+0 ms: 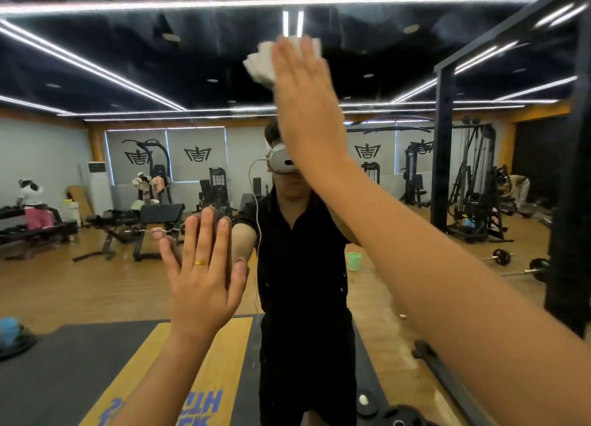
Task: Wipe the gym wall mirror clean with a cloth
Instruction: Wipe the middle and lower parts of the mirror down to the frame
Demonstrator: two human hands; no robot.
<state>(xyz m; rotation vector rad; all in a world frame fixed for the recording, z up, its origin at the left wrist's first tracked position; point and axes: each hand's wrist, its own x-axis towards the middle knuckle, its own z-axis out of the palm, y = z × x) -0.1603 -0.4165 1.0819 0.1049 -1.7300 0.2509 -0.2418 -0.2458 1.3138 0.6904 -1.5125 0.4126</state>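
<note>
Pressing with straight, flat fingers, the right hand point(300, 99) kept the white cloth point(259, 64) against the mirror point(80, 58), high up. The left hand point(201, 278), also flat with fingers spread, rested on the glass lower and to the left. Much glass lay free at the left side. A black rack post point(569, 202) stood close at the right.

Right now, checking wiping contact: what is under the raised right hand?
A white cloth, pressed to the mirror by the flat right hand; its edges stick out above and left. The part beneath the palm is hidden.
</note>
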